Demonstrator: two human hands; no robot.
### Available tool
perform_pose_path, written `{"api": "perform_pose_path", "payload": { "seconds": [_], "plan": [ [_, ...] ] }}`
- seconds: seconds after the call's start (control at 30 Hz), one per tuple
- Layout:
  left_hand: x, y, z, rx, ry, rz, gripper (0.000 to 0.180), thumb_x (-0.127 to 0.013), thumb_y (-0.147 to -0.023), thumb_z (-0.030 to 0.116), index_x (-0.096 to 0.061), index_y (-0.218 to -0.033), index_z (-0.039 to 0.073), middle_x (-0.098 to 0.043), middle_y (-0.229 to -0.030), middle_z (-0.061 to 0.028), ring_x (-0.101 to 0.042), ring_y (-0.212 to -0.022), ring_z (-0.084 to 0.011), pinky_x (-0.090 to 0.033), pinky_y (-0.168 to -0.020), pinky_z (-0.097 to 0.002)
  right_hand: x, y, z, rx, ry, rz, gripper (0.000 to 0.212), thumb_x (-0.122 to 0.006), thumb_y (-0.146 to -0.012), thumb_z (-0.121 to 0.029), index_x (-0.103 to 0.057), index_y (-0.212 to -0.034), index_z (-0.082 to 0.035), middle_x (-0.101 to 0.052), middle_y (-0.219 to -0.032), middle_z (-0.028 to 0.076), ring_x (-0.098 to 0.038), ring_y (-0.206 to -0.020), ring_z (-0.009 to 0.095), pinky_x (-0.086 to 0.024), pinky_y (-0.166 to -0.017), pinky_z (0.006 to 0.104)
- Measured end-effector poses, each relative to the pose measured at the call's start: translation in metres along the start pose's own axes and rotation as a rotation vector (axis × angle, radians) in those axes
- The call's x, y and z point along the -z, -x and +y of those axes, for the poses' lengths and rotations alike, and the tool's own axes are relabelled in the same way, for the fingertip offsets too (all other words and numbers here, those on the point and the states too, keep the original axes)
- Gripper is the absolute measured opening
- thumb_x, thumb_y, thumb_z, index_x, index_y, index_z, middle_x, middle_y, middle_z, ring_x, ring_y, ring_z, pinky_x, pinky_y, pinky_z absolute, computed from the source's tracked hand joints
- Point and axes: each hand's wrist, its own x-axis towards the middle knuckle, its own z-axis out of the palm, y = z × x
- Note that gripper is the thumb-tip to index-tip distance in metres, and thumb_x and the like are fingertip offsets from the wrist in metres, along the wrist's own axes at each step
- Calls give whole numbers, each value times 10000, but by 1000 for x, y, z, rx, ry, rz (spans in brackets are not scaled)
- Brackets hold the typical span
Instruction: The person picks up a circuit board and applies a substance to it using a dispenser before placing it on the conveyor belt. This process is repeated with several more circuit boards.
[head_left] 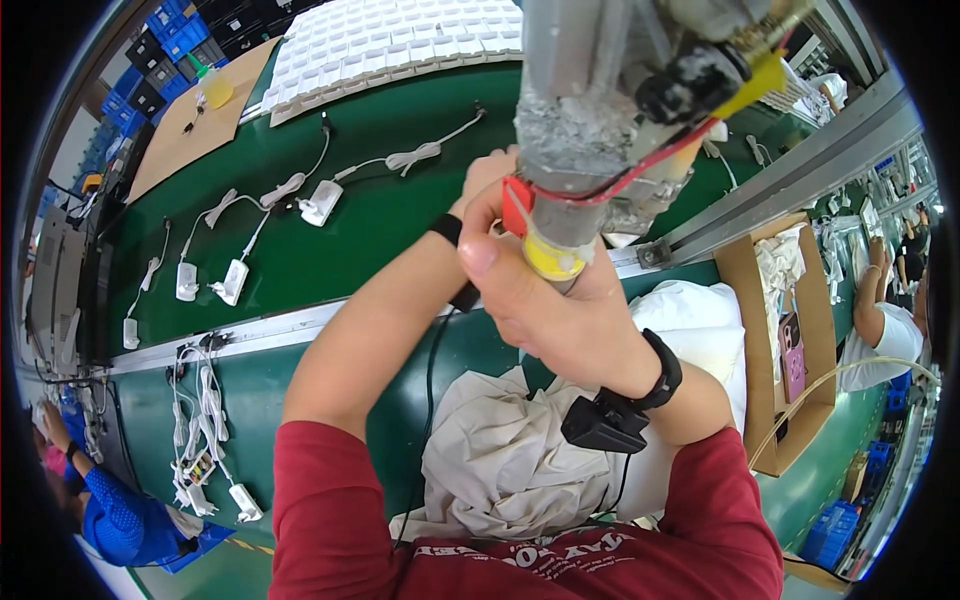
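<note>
A big work hall curves around a long green tabletop. It looks smooth and flat, with a shiny metal rail along its edge. At the far end lies a bumpy white tray made of many little squares. White chargers with bundled cords lie spread over the green. A brown cardboard box sits to the right. Crumpled pale cloth lies in the lap. A grey hanging tool, rough and round, with red wires, hangs right in front. The right hand has its fingers wrapped around the tool's yellow tip. The left hand is behind the tool; I cannot tell how its fingers are.
</note>
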Motion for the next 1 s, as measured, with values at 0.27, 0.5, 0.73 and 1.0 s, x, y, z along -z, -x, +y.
{"api": "perform_pose_path", "payload": {
  "seconds": [0.27, 0.5, 0.73, 1.0],
  "plan": [
    [48, 125, -28, 774, 1157, -98, 234, -564, -913, 109, -565, -1141, 54, -637, -1056, -77, -611, -928, -139, -486, -656, -220, 8, -7, 28, 48, 88, 46, 137, -535, -954, -188, -492, -969, -59, -392, -533, -45, -333, -403, 22, -249, -378, 199],
    [8, 194, 8, 763, 1248, -112, 402, -487, -958, 81, -342, -1333, 90, -547, -1227, -119, -571, -1110, -199, -561, -746, -302, 2, -20, 57, 78, 135, 165, 192, -466, -979, -236, -482, -963, -45, -351, -500, -31, -295, -372, 43, -232, -351, 211],
    [4, 210, -11, 643, 1270, -96, 426, -457, -967, 74, -311, -1368, 75, -498, -1314, -145, -516, -1220, -250, -557, -869, -408, -22, -21, 71, 66, 231, 209, 216, -438, -987, -262, -463, -923, -57, -345, -490, -27, -276, -363, 46, -226, -346, 214],
    [7, 209, -15, 662, 1322, -97, 412, -470, -966, 43, -324, -1349, 90, -508, -1292, -122, -536, -1157, -190, -554, -886, -378, -25, -24, 72, 24, 257, 228, 232, -424, -989, -286, -440, -905, -70, -336, -481, -29, -269, -355, 45, -226, -345, 213]
  ]
}}
